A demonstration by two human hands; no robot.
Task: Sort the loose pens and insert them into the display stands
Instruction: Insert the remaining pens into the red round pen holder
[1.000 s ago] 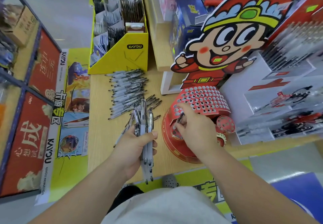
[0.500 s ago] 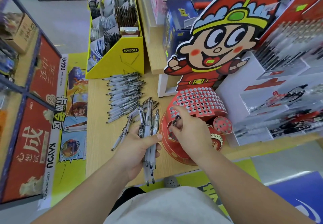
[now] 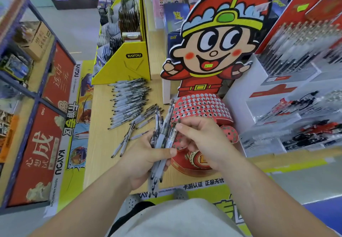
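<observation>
My left hand (image 3: 142, 160) grips a bundle of clear pens (image 3: 162, 140) with black tips and clips, held upright over the table edge. My right hand (image 3: 201, 142) reaches across and pinches the top of one pen in that bundle. Right behind the hands stands the red display stand (image 3: 201, 107), a domed top full of small round holes under a cartoon figure cutout (image 3: 218, 38). A row of loose pens (image 3: 129, 101) lies on the wooden table (image 3: 100, 125) to the left, with a few more scattered nearer my left hand.
A yellow cardboard display box (image 3: 125, 64) stands at the back of the table. White tiered racks with pens (image 3: 296, 111) fill the right side. A red and blue shelf unit (image 3: 37, 125) runs along the left, across a narrow aisle.
My right hand left the holes of the red stand and came left to the bundle, where it now pinches a pen. The left hand raised the bundle slightly toward the stand.
</observation>
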